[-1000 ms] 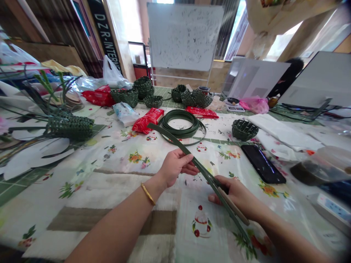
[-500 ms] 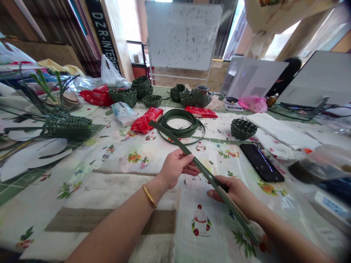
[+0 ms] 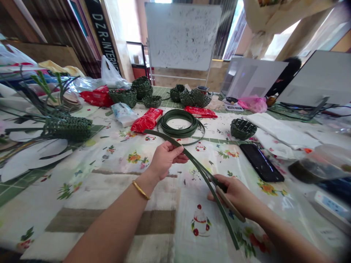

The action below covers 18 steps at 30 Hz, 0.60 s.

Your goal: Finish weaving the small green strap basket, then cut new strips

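Observation:
My left hand (image 3: pixel 168 157) is closed in a pinch on long flat dark green strips (image 3: pixel 201 168). They run from the red packet's front edge, past my fingers, and fan apart toward my right hand (image 3: pixel 229 190). That hand is closed around a slim tool with a tan, flat, handle-like part (image 3: pixel 231 206); its kind cannot be made out, as my fingers cover much of it. A dark piece shows by my right thumb. One strip's free end hangs beside this hand, above the tablecloth. Just behind my left hand lies a coil of green strip (image 3: pixel 179 133).
Small woven green baskets (image 3: pixel 243 129) stand at the back and right, near a phone (image 3: pixel 261 162). A larger woven piece with loose strips (image 3: pixel 68 128) lies left. Red packets (image 3: pixel 148 119) lie near the coil. A cloth (image 3: pixel 131 190) covers the front of the table.
My left hand has moved left and slightly toward me, along with the strips. The strips bend more and now spread apart near my right hand, which stays in about the same place.

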Motion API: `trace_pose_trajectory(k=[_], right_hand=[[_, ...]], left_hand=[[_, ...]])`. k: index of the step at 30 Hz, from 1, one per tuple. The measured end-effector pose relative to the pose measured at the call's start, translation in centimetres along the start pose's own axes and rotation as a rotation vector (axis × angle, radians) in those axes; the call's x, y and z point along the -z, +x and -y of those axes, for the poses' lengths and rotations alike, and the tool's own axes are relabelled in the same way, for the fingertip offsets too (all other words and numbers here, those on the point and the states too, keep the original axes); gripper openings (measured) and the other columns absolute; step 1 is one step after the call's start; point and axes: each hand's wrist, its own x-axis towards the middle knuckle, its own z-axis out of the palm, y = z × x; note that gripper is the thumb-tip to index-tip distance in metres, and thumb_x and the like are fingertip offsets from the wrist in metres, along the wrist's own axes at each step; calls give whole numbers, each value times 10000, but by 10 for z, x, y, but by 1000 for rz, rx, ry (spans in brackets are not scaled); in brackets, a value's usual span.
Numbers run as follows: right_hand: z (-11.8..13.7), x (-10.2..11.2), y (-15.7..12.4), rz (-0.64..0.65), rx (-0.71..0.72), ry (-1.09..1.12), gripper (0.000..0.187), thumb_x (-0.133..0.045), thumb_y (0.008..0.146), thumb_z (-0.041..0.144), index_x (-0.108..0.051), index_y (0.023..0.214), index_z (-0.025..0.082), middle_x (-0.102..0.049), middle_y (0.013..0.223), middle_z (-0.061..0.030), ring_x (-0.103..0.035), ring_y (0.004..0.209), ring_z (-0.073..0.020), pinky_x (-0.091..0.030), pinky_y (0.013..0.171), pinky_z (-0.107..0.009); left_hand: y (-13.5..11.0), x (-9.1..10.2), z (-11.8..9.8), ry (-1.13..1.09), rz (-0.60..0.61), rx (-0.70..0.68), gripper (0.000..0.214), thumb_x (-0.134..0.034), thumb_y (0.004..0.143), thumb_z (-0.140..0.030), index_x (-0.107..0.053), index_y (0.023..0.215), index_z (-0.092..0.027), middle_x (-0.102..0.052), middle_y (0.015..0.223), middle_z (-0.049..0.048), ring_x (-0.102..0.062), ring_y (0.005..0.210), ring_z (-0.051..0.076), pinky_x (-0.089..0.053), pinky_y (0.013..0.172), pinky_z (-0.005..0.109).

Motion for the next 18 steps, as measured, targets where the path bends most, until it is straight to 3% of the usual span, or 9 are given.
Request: trace_pose_trajectory(k=[8,18], right_hand=[[5,3,-6,17,10,20,252,-669,721,395,-515,740,196,-494,678,39,-437,661,-136,-332,566,-229],[-2,4,-3,27,1,49,254,-645,736,430,-619,809,188,-543,696,16,-475,669,-159,-380,597,-263]], left_hand=[[-7,-13,8,-39,114,78,124,-680,727,-162,-596,787,-94,-699,663,66,-681,561,171,-587,537,279],[-7,-11,10,-16,115,87,143,-697,721,-179,-593,768,-94,-691,638,60,-675,540,166,-581,522,267]])
